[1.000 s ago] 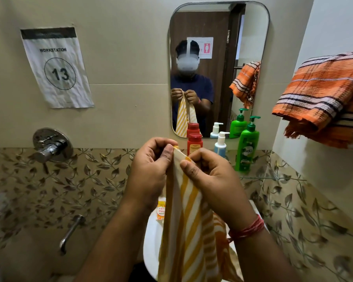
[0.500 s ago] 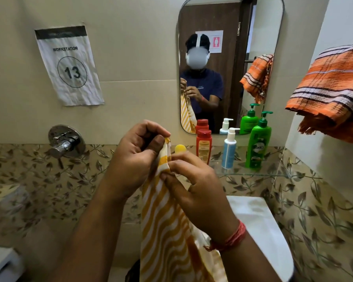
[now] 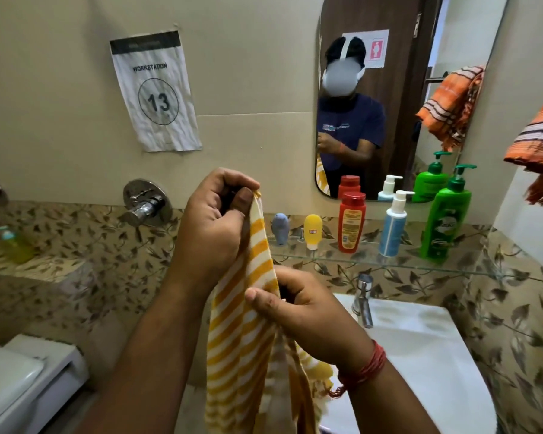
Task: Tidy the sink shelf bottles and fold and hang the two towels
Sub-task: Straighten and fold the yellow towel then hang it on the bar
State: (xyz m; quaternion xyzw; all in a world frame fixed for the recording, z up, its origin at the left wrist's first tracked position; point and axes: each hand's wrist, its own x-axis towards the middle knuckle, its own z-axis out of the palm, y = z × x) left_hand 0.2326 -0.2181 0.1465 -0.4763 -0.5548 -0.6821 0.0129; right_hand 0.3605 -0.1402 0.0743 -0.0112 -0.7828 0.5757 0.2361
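Note:
A yellow-and-white striped towel [image 3: 248, 339] hangs down in front of me. My left hand [image 3: 213, 220] pinches its top corner high up. Lower down, my right hand [image 3: 298, 308] grips the towel's edge. An orange striped towel [image 3: 536, 142] hangs at the right edge. On the glass shelf [image 3: 373, 264] stand in a row a small grey bottle [image 3: 279, 228], a small yellow bottle [image 3: 313, 230], a red bottle [image 3: 351, 222], a white-and-blue pump bottle [image 3: 393, 227] and a green pump bottle [image 3: 447, 217].
A white sink [image 3: 420, 355] with a chrome tap [image 3: 362, 300] lies below the shelf. A mirror [image 3: 389, 98] hangs above it. A wall valve [image 3: 146, 202] is left of my hands. A toilet cistern [image 3: 25, 377] stands at the lower left, a yellowish bottle [image 3: 14, 245] on the left ledge.
My right hand has slid down the towel's edge, away from my left hand, which stays at the top corner. The view has turned left, bringing the whole shelf row and the sink into sight.

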